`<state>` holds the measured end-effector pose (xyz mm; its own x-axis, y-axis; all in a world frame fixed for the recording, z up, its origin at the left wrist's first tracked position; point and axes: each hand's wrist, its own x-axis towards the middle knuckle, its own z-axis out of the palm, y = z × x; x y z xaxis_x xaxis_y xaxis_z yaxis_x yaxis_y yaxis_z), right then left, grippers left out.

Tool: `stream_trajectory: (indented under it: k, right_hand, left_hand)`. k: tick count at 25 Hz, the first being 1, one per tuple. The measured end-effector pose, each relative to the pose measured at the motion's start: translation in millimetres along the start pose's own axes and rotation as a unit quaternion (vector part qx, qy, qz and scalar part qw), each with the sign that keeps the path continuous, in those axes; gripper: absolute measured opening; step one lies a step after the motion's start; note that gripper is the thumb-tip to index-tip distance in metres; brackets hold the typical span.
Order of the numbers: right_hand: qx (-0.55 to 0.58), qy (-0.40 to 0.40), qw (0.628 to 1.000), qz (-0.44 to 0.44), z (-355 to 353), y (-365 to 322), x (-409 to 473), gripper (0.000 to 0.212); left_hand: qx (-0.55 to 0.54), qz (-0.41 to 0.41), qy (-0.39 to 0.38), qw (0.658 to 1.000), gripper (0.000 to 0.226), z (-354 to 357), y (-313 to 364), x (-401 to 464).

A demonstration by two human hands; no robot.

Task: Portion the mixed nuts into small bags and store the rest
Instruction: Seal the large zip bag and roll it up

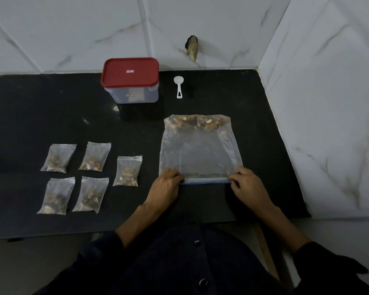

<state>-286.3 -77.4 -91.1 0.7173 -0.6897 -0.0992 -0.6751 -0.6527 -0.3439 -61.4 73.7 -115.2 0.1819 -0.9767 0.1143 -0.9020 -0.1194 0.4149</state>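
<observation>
A person in a dark buttoned top stands at a black counter [51,103] set into a corner of white marble-look tiles. Both hands work the near edge of a large clear bag [200,152] lying flat on the counter. The left hand [165,185] pinches the bag's near left corner, fingers curled on the plastic. The right hand [246,184] pinches the near right corner the same way. Between the hands runs the bag's white zip strip [206,180]. Mixed nuts [197,123] sit bunched at the bag's far end, away from the person; the rest of the bag looks nearly empty.

To the left of the large bag lie five small bags [127,171], each flat, each holding a small heap of nuts: two in a far row, two in a near row, and one just to their right.

Behind, near the wall, stands a clear tub [136,94] with a red lid [130,72] on it. A white scoop [178,86] lies to the tub's right, bowl toward the wall.
</observation>
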Motion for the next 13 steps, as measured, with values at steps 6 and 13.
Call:
stream_trajectory:
  k: [6,13]
  right_hand:
    - [-0.031,0.039,0.998,-0.047,10,3,-7,0.016]
    - [-0.093,-0.05,0.992,-0.068,-4,6,8,0.015]
  left_hand:
    - [0.028,0.014,0.018,0.999,0.022,3,0,-5]
    - [0.074,0.043,0.008,0.996,0.024,3,-3,-6]
